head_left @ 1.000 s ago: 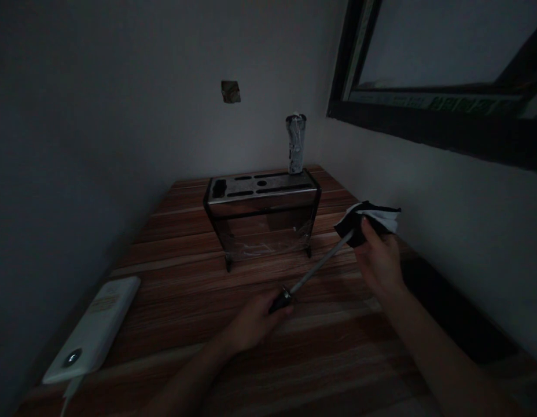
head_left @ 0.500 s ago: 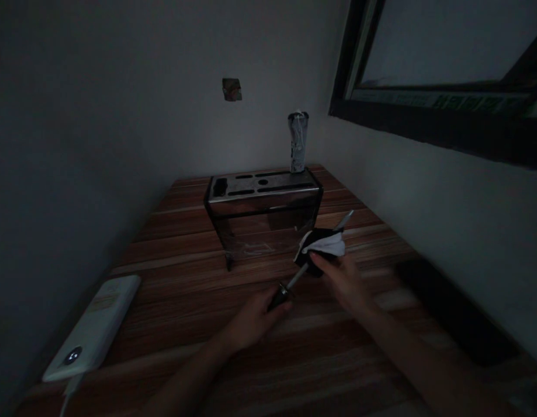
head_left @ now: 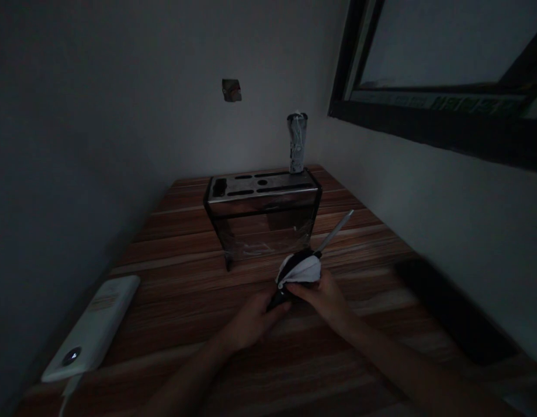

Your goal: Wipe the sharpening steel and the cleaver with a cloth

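My left hand [head_left: 257,318] is closed round the black handle of a honing steel [head_left: 337,231], whose grey rod points up and to the right. A folded black and white cloth [head_left: 304,270] wraps the rod's lower part, close to the handle. My right hand [head_left: 324,298] pinches this cloth from the right, thumb on the near side. The rod's upper end sticks out bare beyond the cloth. Just behind the hands stands a knife block [head_left: 246,188] with a slotted metal top and clear sides.
A grey upright object [head_left: 297,145] with a white cord stands by the block's right rear end. On the left lies a white power strip-like device [head_left: 95,327] with a cable. A dark flat object [head_left: 455,310] lies by the right wall, below a window frame [head_left: 425,127].
My right hand has slid the cloth down the rod, toward the handle and my left hand, baring more of the rod's upper end. My left hand has hardly moved.
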Motion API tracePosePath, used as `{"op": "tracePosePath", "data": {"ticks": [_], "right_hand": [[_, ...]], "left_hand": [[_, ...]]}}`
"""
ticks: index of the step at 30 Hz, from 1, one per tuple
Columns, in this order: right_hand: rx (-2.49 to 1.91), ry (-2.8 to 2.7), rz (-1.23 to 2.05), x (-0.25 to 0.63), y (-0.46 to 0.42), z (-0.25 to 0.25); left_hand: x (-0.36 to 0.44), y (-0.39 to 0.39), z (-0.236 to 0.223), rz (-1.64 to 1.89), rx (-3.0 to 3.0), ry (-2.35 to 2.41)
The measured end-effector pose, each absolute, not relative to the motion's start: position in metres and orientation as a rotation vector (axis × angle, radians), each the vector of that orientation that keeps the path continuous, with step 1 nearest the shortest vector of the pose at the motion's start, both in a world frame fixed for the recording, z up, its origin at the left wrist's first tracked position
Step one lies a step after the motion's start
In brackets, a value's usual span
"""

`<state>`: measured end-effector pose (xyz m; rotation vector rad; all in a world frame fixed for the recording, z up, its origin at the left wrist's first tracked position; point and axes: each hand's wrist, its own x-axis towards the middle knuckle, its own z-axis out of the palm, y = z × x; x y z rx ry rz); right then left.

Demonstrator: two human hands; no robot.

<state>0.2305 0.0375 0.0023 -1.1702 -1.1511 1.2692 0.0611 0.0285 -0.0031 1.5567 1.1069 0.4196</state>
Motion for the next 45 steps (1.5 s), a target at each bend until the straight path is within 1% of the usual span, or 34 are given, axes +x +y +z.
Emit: {"op": "tracePosePath", "data": {"ticks": [3, 8, 12, 18, 21, 31, 37, 45], "right_hand": [[-1.159, -1.134, 1.279, 0.23, 0.037, 0.004], [-1.162, -1.163, 1.251, 0.231, 0.037, 0.001], [-1.159, -1.194, 1.227, 0.233, 0.039, 0.0], [-1.168, -1.123, 1.222, 0.237, 0.043, 0.007], [-1.133, -1.085, 1.207, 0.24, 0.046, 0.011], [-1.015, -0.83, 1.035, 0.263, 0.069, 0.01], [-0.987, -0.655, 0.898, 0.279, 0.081, 0.024], [-0.849, -0.585, 0.772, 0.3, 0.092, 0.037]], "left_hand": [[0.061, 0.028, -0.005, 0.385, 1.554, 1.125], [0.061, 0.029, -0.008, 0.47, 1.616, 1.09], [0.06, 0.029, -0.01, 0.424, 1.585, 1.124], [0.061, 0.029, -0.002, 0.513, 1.628, 1.054], [0.062, 0.029, 0.001, 0.478, 1.605, 1.074], [0.062, 0.029, 0.002, 0.432, 1.592, 1.081], [0.062, 0.03, -0.001, 0.445, 1.679, 1.061], [0.062, 0.031, -0.003, 0.429, 1.75, 1.026]]}}
